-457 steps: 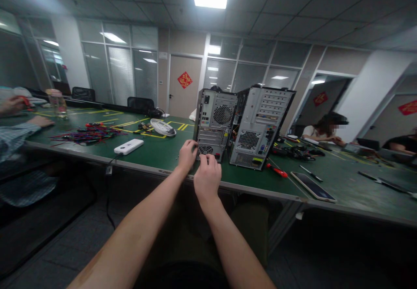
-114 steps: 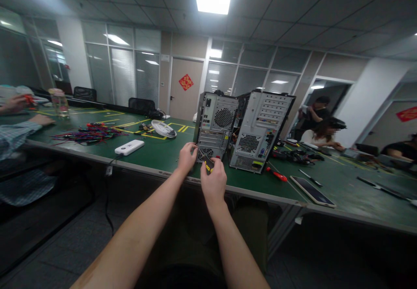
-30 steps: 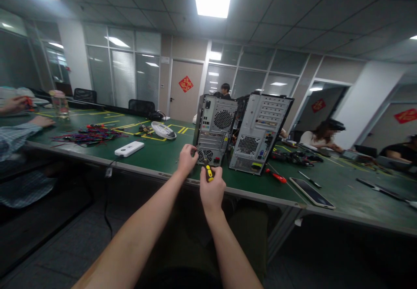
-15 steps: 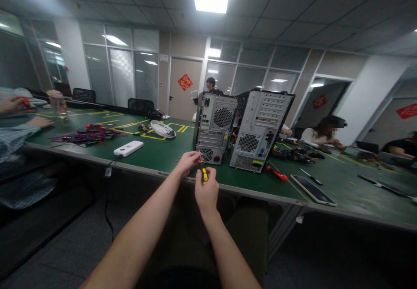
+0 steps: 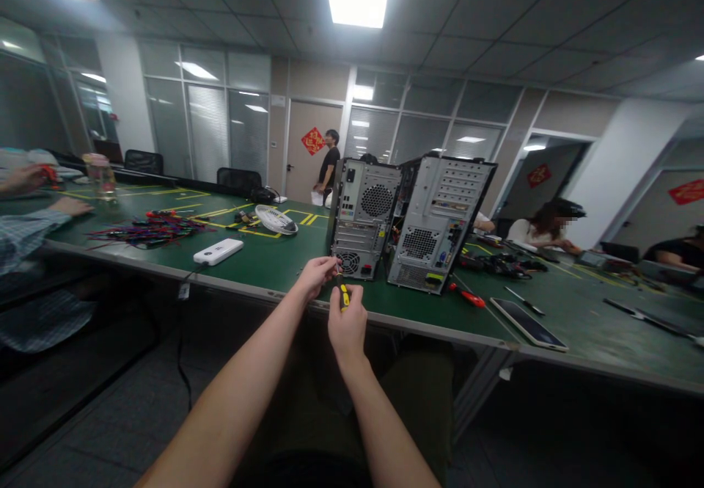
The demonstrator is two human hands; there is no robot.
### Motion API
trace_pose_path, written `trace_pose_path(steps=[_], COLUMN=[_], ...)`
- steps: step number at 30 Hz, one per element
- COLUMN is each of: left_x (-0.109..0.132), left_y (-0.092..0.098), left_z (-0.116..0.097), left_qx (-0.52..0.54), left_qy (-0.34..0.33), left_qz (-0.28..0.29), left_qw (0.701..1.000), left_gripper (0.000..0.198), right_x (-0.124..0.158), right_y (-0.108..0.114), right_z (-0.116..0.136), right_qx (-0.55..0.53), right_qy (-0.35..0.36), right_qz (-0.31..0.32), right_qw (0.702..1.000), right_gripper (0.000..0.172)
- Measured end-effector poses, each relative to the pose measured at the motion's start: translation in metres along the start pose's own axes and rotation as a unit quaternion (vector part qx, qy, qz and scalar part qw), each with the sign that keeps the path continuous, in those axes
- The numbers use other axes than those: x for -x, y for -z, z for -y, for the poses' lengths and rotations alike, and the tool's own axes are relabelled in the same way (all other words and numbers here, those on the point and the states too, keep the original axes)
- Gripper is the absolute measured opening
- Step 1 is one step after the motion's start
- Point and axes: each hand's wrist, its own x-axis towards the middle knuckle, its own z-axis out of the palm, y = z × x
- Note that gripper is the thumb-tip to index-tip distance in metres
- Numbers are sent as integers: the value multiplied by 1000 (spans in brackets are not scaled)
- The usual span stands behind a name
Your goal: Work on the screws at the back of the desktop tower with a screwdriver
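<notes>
The right hand (image 5: pixel 347 321) gripped a yellow-and-black screwdriver (image 5: pixel 344 297), its shaft reaching up to the fingertips of the left hand (image 5: pixel 317 278); anything pinched there was too small to tell. Just beyond the hands, a computer case (image 5: pixel 360 224) stood upright on the green tabletop (image 5: pixel 275 266), a second case (image 5: pixel 426 213) to their right. A phone (image 5: pixel 528 323) lay farther right, a heap of wires (image 5: pixel 151 228) well to their left.
</notes>
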Motion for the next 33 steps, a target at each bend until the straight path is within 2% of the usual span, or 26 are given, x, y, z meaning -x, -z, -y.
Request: trace_pose_path(steps=[14, 21, 25, 31, 33], left_x=[-2, -1, 0, -1, -2], left_y=[1, 2, 3, 3, 2], left_z=[0, -1, -1, 0, 1], left_qx=[17, 18, 28, 66, 81], left_qy=[9, 14, 18, 22, 24], left_qz=[2, 12, 13, 21, 25], left_qw=[1000, 1000, 999, 997, 996], left_gripper=[36, 35, 38, 39, 39], right_x=[-1, -6, -10, -17, -20], right_y=[-3, 4, 8, 14, 15], right_z=[1, 7, 13, 27, 30], right_qx=[15, 96, 134, 170, 192], right_qy=[15, 61, 79, 73, 46], right_qz=[-5, 15, 33, 45, 51], right_qw=[1000, 993, 987, 982, 979], right_gripper=[23, 18, 22, 16, 25])
